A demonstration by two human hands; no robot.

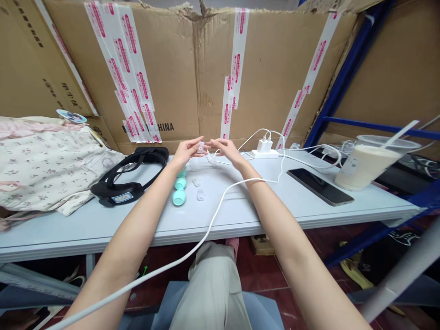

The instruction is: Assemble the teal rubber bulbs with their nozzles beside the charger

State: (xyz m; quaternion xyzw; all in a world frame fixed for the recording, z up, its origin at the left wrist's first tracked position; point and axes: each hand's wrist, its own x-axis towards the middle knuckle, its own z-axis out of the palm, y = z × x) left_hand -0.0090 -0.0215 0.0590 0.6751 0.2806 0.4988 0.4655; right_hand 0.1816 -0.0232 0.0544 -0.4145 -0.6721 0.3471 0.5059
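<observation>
Over the far part of the grey table (237, 201), my left hand (185, 152) is closed with its fingertips on a small clear plastic piece (200, 147). Facing it, my right hand (226, 150) has its fingers stretched out to the left. Just below those fingertips is another clear piece (210, 158); whether they touch it I cannot tell. Turquoise round pieces (178, 197) stand in a row beside my left wrist, partly hidden by it. Several loose clear pieces (200, 195) lie on the tabletop between my forearms.
A black headset (130, 183) and a floral cloth bag (51, 165) are on the left. To the right are a white charger (264, 145), a phone (319, 186) and a drink cup (366, 165) with a straw. A white cable (220, 201) crosses in front. Cardboard (178, 59) stands behind.
</observation>
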